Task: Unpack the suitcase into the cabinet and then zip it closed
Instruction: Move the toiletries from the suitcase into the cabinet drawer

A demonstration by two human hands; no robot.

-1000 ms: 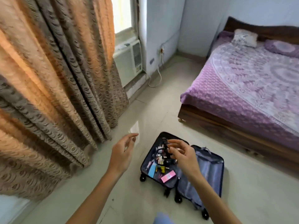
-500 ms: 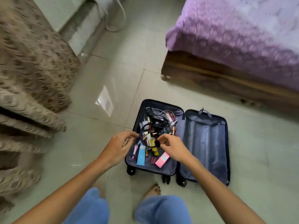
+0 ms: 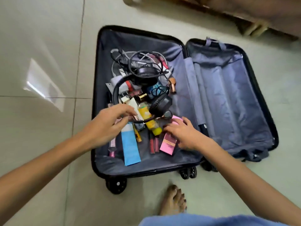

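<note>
The dark suitcase (image 3: 267, 111) lies open on the floor. Its left half holds a heap of things: black headphones (image 3: 160, 104), a black charger with cables (image 3: 143, 65), a yellow bottle (image 3: 147, 115), a blue carton (image 3: 131, 148), a pink box (image 3: 167, 145) and lipsticks (image 3: 154, 144). Its right half shows only grey lining. My left hand (image 3: 105, 128) reaches in from the left and pinches the headphones' black band. My right hand (image 3: 184, 135) lies with spread fingers on the pink box, its thumb beside a round pink thing (image 3: 176, 119).
Pale floor tiles (image 3: 40, 46) surround the suitcase. A wooden bed frame (image 3: 244, 17) runs along the top right. My bare foot (image 3: 173, 201) stands just in front of the suitcase wheels (image 3: 116, 185), and my blue trouser leg (image 3: 195, 221) fills the bottom edge.
My view dropped from the room down close over the suitcase. My right hand let go of the headphones and moved onto the pink box; my left hand came in and took the band.
</note>
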